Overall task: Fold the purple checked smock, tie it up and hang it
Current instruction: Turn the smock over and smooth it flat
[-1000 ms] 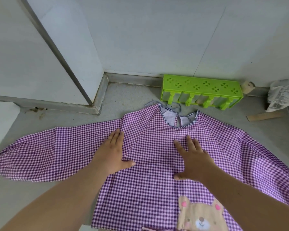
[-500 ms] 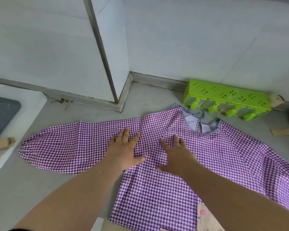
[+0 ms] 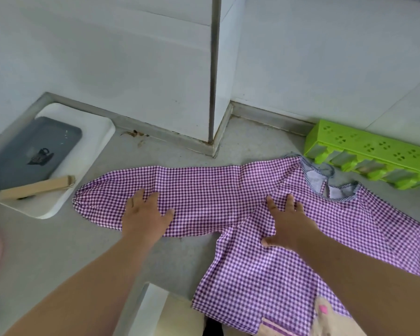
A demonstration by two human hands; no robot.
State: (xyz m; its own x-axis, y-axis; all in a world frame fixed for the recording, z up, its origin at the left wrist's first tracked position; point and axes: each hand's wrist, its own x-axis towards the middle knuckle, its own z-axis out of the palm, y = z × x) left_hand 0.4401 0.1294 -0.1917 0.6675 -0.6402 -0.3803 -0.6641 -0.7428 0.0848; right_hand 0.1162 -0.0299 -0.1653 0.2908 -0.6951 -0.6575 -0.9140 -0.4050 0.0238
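Since half a second ago my left hand [image 3: 144,214] has slid out along the sleeve toward its cuff at frame left, and the view has swung left, showing more of the white tray. Purple checked smock [image 3: 264,251] lies flat, front up, on the grey concrete floor [image 3: 58,251], neck opening toward the upper right near the green rack, hem running off the bottom edge; the left sleeve's long axis runs about horizontal across mid-frame, cuff pointing left. Thin woven gingham, slightly creased, striped trim round the neck. My left hand presses flat on the sleeve, fingers straight and spread. My right hand [image 3: 286,226] rests flat on the chest panel, fingers straight, gripping nothing. White tray [image 3: 92,146] at left holds a dark grey inner tray [image 3: 32,151] and a tan wooden strip [image 3: 37,187]. Green perforated plastic rack [image 3: 374,151] sits by the wall.
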